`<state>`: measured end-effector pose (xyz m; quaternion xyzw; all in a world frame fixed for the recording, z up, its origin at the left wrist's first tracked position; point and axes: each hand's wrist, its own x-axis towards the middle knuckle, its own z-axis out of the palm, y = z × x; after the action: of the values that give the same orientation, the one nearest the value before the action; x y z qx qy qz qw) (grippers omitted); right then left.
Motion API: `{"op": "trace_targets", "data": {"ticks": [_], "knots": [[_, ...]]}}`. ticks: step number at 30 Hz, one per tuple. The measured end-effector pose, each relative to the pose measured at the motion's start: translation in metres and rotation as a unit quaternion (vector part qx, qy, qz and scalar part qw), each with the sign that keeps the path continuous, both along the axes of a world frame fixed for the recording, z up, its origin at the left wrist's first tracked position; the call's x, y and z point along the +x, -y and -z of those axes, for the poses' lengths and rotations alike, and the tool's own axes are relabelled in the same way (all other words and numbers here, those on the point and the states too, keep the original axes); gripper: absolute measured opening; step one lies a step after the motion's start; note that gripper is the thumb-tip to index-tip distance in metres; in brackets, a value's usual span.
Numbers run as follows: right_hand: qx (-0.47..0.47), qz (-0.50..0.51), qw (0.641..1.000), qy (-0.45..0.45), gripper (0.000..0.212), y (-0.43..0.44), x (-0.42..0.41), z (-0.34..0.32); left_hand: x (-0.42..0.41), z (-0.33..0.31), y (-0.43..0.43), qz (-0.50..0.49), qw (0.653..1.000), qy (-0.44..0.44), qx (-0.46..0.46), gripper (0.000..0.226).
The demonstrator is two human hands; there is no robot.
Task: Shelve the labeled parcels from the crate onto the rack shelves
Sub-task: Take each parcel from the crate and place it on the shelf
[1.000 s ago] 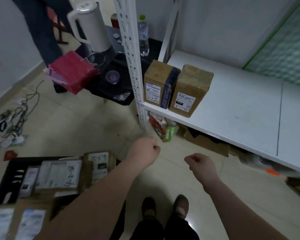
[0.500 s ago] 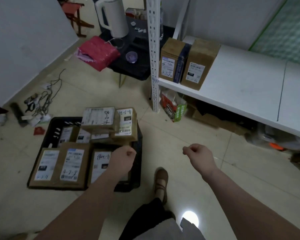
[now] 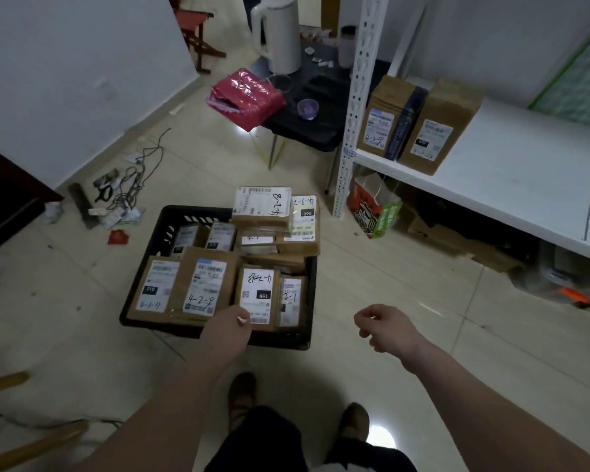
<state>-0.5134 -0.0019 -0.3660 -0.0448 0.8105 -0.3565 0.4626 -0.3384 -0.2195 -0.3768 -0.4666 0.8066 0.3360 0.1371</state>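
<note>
A black crate (image 3: 181, 218) on the tiled floor holds several brown cardboard parcels with white labels, such as one marked 4-2-9 (image 3: 203, 284) and a stacked one at the back (image 3: 263, 207). My left hand (image 3: 227, 330) hovers loosely curled over the crate's near edge, holding nothing. Over bare floor to the right of the crate, my right hand (image 3: 385, 328) is curled too and holds nothing. Two labeled parcels (image 3: 390, 122) (image 3: 438, 127) stand upright at the left end of the white rack shelf (image 3: 525, 172).
The rack's white perforated post (image 3: 358, 97) rises right of the crate. A black side table (image 3: 307, 131) carries a white kettle (image 3: 278, 35) and a red bag (image 3: 247, 98). Cables (image 3: 130, 185) litter the floor at left. Bags and boxes sit under the shelf.
My view has swung down and left from the shelf to the crate. My left hand has come over the crate's near edge; my right hand stays curled beside it.
</note>
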Motion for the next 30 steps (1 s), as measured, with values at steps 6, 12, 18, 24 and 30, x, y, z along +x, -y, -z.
{"op": "trace_targets", "data": {"ticks": [6,12,18,24,30], "knots": [[0.044,0.022,0.999,-0.015,0.009,0.065,0.023,0.010,0.062,0.012,0.064,-0.014,0.997,0.020,0.070,0.036],[0.030,0.064,0.997,0.028,0.013,0.186,0.089,0.036,0.126,0.014,0.185,-0.020,0.998,0.051,0.043,0.035],[0.025,0.045,0.997,0.059,0.027,0.261,0.144,0.061,0.125,0.039,0.245,0.005,0.995,0.079,0.063,0.035],[0.084,0.027,0.995,0.049,0.044,0.267,0.148,0.082,0.090,0.070,0.228,0.003,0.987,0.048,0.155,0.048],[0.041,0.072,0.990,0.118,0.047,0.276,0.146,0.096,0.076,0.087,0.217,-0.049,0.972,0.026,0.230,0.032]]}}
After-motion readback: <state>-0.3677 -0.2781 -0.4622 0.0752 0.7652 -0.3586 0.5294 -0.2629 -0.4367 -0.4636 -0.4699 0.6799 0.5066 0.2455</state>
